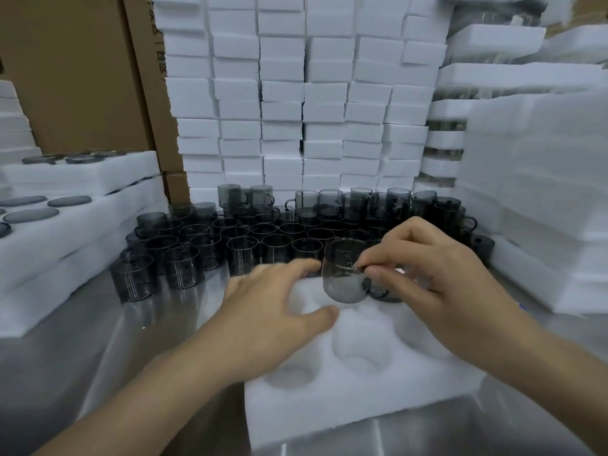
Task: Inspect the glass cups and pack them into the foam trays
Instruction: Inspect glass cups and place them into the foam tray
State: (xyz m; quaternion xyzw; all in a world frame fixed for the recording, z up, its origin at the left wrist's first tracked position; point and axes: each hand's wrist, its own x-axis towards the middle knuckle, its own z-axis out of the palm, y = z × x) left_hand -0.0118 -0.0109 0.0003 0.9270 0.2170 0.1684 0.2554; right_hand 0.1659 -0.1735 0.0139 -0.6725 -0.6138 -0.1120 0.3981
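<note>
A smoky grey glass cup (342,274) hangs tilted over the far end of a white foam tray (355,390), held at its handle by the thumb and fingers of my right hand (437,274). Just left of the cup, my left hand (269,311) hovers over the tray's left side with fingers spread, holding nothing; its fingertips look blurred. Round pockets in the tray's near part show no cups. A second dark cup (388,296) sits in a pocket under my right hand. Several more grey cups (237,241) stand in rows on the table beyond.
White foam boxes (296,103) are stacked high behind the cups. On the left lie foam trays (65,225) with dark round lids. More foam trays (539,192) are piled at the right. Cardboard boxes (75,70) stand at the back left. The table (158,324) is shiny metal.
</note>
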